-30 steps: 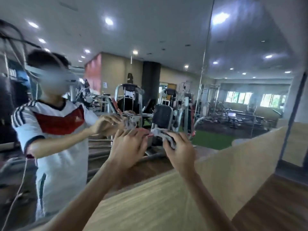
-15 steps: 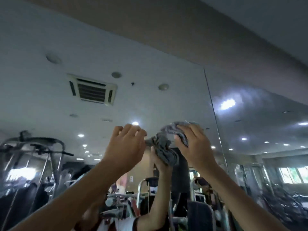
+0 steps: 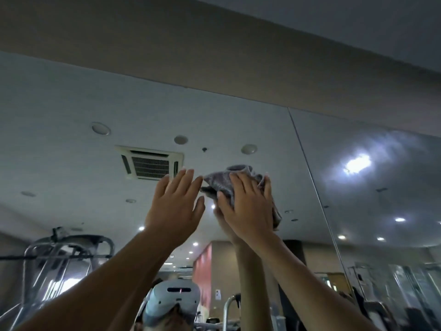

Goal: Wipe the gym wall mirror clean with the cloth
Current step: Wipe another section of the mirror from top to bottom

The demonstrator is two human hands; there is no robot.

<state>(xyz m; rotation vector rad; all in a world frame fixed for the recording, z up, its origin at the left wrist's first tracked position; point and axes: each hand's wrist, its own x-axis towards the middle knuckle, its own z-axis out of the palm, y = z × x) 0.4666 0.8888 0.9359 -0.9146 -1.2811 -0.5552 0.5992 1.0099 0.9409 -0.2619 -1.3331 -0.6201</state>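
Observation:
The wall mirror [image 3: 71,139] fills most of the view and reflects the gym ceiling. Both my arms reach up toward its upper part. My right hand [image 3: 248,206] presses a crumpled grey cloth [image 3: 220,183] flat against the glass with its fingers spread over it. My left hand [image 3: 175,203] is just left of the cloth, fingers straight and together, palm toward the mirror, its fingertips near the cloth's left edge. Whether the left palm touches the glass cannot be told.
A brown wall band [image 3: 214,68] runs above the mirror's top edge. A vertical seam [image 3: 315,187] joins a second mirror panel on the right, which shows hazy smears [image 3: 393,142] by a reflected lamp. Gym machines [image 3: 59,259] appear reflected low on the left.
The view swung up from chest height to the mirror's top. Both hands rose with the cloth. The left hand let go and straightened; the right hand flattened the cloth onto the glass.

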